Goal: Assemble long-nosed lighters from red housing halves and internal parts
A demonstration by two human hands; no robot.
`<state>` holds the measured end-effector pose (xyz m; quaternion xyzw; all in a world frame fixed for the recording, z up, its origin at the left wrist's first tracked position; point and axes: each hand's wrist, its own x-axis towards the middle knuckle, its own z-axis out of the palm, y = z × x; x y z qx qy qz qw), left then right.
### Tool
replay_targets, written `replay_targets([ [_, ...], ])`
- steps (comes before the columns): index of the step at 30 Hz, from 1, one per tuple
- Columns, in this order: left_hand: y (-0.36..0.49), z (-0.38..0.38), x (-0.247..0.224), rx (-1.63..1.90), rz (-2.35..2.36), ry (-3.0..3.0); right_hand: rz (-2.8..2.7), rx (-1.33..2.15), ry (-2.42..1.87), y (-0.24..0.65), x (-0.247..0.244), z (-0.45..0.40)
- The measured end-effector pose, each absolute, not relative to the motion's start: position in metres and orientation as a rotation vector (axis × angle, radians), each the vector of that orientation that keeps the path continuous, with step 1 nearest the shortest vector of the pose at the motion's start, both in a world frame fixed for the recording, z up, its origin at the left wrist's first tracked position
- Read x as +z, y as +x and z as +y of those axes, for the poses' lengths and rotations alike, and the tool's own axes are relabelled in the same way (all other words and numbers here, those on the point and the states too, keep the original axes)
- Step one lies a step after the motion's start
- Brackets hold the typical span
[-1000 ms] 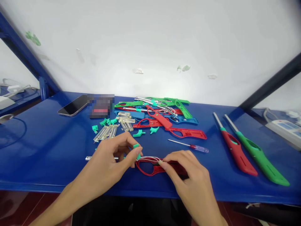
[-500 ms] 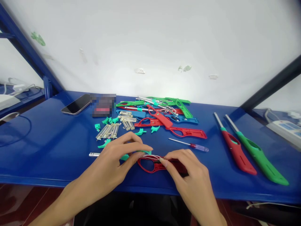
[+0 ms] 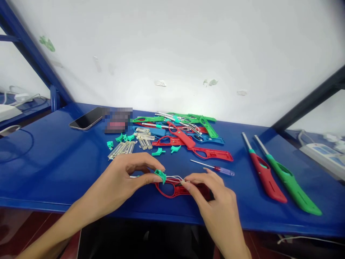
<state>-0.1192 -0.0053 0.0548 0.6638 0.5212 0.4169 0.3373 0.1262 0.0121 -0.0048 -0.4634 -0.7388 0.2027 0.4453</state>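
Red casing (image 3: 180,191), one by the hands, lay near the table's (image 3: 54,169) front edge, two lighters (image 3: 266,176) toward the right edge; left hand (image 3: 128,174) pinched one green trigger (image 3: 161,176), right hand (image 3: 215,196) white wires (image 3: 174,176). The casing was open-looped.

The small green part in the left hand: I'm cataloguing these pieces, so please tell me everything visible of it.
The small green part looks like smooth, bluish-green plastic, curved, with what seems a hollow. The left hand pinches it, tilted, between thumb and forefinger, by the looped end of the red casing. White wires run close on its right; whether they touch it is unclear. Some of it is hidden.
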Motion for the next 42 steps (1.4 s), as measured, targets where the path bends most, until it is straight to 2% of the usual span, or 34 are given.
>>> replay_targets([
  [5, -0.119, -0.007, 0.05, 1.122, 1.371, 1.966, -1.817, 0.536, -1.13, 0.126, -0.005, 0.015],
  [16, -0.103, -0.013, 0.04, 0.945, 1.376, 2.068, -1.76, 0.59, -1.137, 0.127, -0.002, 0.016],
  [22, -0.101, -0.017, 0.034, 1.035, 1.506, 2.1, -1.73, 0.614, -1.143, 0.126, -0.001, 0.016],
  [30, -0.102, -0.016, 0.032, 0.981, 1.549, 2.157, -1.697, 0.66, -1.157, 0.127, 0.002, 0.015],
  [42, -0.091, -0.019, 0.04, 0.852, 1.477, 1.907, -1.651, 0.753, -1.178, 0.128, 0.005, 0.014],
])
